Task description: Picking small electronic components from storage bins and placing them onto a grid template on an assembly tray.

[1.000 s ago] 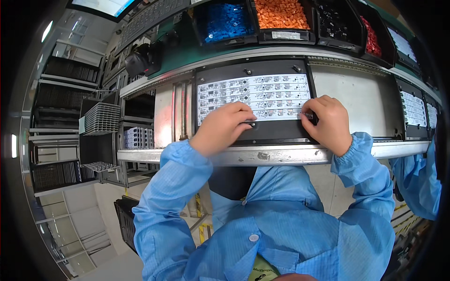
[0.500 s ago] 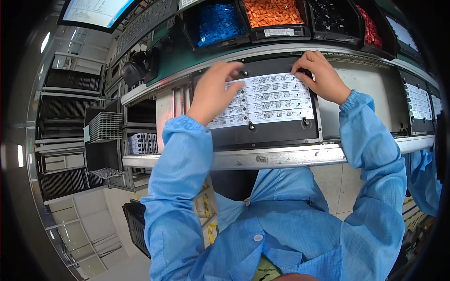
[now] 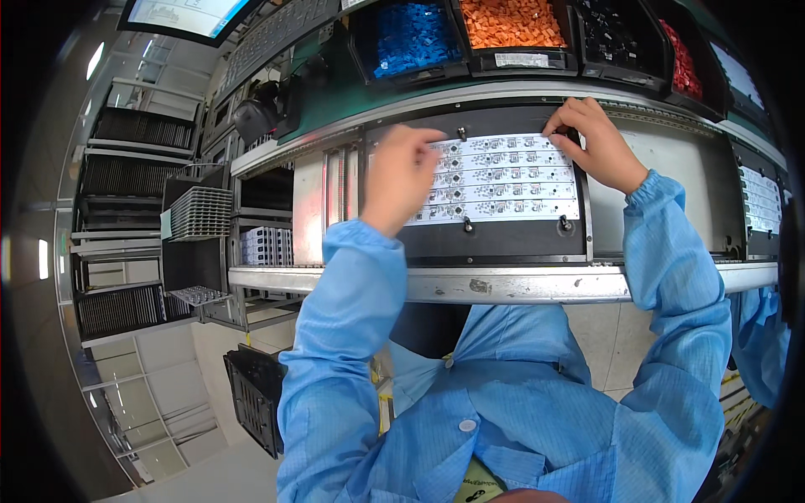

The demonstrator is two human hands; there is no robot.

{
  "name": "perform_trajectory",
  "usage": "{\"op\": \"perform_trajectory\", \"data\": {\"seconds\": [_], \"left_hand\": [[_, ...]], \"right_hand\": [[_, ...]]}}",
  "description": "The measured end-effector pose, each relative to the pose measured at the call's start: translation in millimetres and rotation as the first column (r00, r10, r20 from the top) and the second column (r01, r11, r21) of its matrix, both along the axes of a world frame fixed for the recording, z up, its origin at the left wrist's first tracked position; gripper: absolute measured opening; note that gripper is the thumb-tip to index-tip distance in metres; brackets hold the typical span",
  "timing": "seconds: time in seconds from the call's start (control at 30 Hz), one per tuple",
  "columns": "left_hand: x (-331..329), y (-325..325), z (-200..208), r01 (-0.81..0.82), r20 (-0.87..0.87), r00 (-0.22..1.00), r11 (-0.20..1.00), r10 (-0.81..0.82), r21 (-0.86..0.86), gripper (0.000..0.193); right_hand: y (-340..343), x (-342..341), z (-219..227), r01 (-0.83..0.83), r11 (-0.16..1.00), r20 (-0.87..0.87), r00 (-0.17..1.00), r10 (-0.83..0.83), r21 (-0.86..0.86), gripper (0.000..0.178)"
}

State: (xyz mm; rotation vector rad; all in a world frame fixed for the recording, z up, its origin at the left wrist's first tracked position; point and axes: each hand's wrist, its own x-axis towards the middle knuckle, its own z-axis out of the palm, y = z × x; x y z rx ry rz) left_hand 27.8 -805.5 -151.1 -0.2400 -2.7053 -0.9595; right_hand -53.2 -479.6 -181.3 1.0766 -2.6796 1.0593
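Note:
A white circuit board panel [image 3: 503, 178], split into several long strips with small parts, lies in a black carrier [image 3: 520, 245] on the rail track before me. My left hand [image 3: 401, 178] hovers over the panel's left end and hides it. Its fingers are curled and smeared by motion, so what they hold, if anything, does not show. At the far right corner of the panel, my right hand [image 3: 597, 144] has thumb and forefinger pinched together, beside a dark knob partly behind the fingers. Black clamp knobs [image 3: 468, 225] stand along the carrier's edges.
Behind the track stand black bins of blue pieces [image 3: 415, 38], orange pieces [image 3: 511, 23], black pieces [image 3: 616, 38] and red pieces [image 3: 681, 63]. Another loaded carrier [image 3: 759, 197] sits farther right. Racks [image 3: 197, 214] rise at left; a metal rail [image 3: 511, 285] runs along the front.
My left hand has shifted a little leftward along the panel, its thumb and fingers drawing closer together. My right hand stays at the same corner. The whole view has slid slightly.

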Motion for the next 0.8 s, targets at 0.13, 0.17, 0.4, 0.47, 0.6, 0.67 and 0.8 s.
{"op": "perform_trajectory", "data": {"seconds": [0.13, 0.17, 0.4, 0.47, 0.6, 0.67, 0.8], "left_hand": [[8, -68, -1, -0.422, -0.335, 0.897, 0.780, 0.287, -0.462, 0.027], [11, -78, -1, -0.362, -0.223, 0.931, 0.805, 0.289, -0.471, 0.029], [5, -68, -6, -0.410, -0.146, 0.911, 0.814, 0.385, -0.413, 0.015], [7, -67, -11, -0.427, -0.114, 0.904, 0.869, 0.411, -0.251, 0.009], [16, -71, -7, -0.378, 0.037, 0.920, 0.908, 0.391, -0.180, 0.021], [26, -76, -12, -0.325, 0.026, 0.944, 0.943, 0.328, -0.077, 0.024], [42, -80, -29, -0.253, -0.134, 0.958, 0.967, 0.254, 0.026, 0.033]], "right_hand": [[-7, -4, 3, -0.026, 1.000, -0.029, 0.999, 0.025, -0.017, 0.007], [-6, -2, 2, -0.021, 1.000, -0.027, 0.999, 0.020, -0.016, 0.007], [-1, -2, 1, 0.002, 1.000, -0.016, 1.000, -0.002, -0.013, 0.007], [0, -2, 2, -0.003, 0.999, -0.014, 1.000, 0.003, -0.033, 0.009], [0, -6, 4, -0.032, 0.999, -0.080, 0.996, 0.029, -0.028, 0.024], [-1, -2, 15, 0.112, 0.976, 0.049, 0.993, -0.104, -0.189, 0.037], [40, -39, 32, 0.359, 0.782, -0.215, 0.826, -0.520, -0.510, 0.037]]}}
